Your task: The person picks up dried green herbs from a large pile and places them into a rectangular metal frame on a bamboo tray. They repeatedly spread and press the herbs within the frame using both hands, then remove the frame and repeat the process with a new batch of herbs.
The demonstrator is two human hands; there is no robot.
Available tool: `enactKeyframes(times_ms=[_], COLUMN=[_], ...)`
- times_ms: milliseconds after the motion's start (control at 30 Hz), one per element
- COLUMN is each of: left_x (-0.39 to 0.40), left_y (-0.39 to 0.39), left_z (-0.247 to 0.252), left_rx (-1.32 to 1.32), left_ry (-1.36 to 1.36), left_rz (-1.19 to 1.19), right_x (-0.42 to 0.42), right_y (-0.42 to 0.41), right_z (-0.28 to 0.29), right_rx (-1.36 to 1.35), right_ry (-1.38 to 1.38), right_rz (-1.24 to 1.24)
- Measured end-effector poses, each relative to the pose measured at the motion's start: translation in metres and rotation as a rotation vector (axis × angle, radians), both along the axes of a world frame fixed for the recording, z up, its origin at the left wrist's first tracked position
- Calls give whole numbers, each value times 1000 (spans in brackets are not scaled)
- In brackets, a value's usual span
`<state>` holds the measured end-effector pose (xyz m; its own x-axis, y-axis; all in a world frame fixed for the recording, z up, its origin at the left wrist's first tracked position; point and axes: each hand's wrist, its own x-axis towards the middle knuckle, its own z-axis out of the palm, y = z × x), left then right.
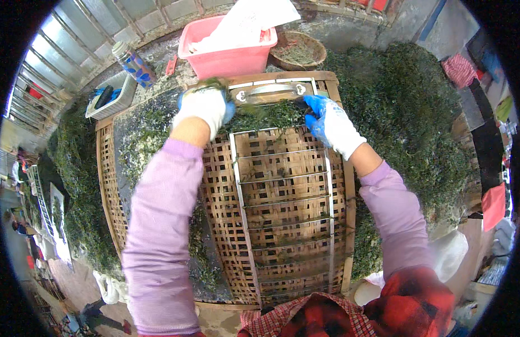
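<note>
My left hand [205,105], in a white glove with blue coating, is at the upper left end of a metal ladder-like rack [245,223]; dark green leafy plant material shows at its fingertips. My right hand [327,120], gloved alike, has its fingertips at the right end of a strip of green leafy plants [268,116] lying across the rack's top. Whether it grips any is unclear. A metal handle [270,89] on a wooden bar lies between the hands. Beneath the rack is a woven bamboo tray [285,189] in a wooden frame. More leaves [146,130] lie on a dark board at left.
Large heaps of green plants flank the tray, right [403,139] and left [74,181]. Beyond it stand a pink plastic tub [230,59] with a white sack, a round basket [300,50], a patterned bottle [133,65] and a white basket [112,105]. A barred window curves behind.
</note>
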<state>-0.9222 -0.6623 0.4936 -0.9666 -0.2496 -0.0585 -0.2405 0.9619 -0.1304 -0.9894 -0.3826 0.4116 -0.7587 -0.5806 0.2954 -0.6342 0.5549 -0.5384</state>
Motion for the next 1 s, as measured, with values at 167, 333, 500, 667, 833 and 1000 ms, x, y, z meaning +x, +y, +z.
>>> enactKeyframes(times_ms=[167, 333, 500, 667, 833, 1000], left_x=[0, 38, 25, 30, 35, 23], left_y=[-53, -5, 72, 7, 39, 80], left_z=[11, 3, -93, -125, -109, -121], left_rx=[-161, 292, 63, -15, -107, -17], left_ry=[-669, 14, 552, 270, 505, 529], left_rz=[-59, -206, -705, -396, -438, -522], right_x=[-7, -4, -6, -14, -17, -5], right_y=[22, 18, -7, 22, 12, -11], right_z=[-21, -22, -21, -25, -26, -24], right_rx=[150, 82, 211, 436, 269, 263], right_ry=[130, 326, 535, 524, 573, 654], right_rz=[51, 48, 237, 268, 191, 250])
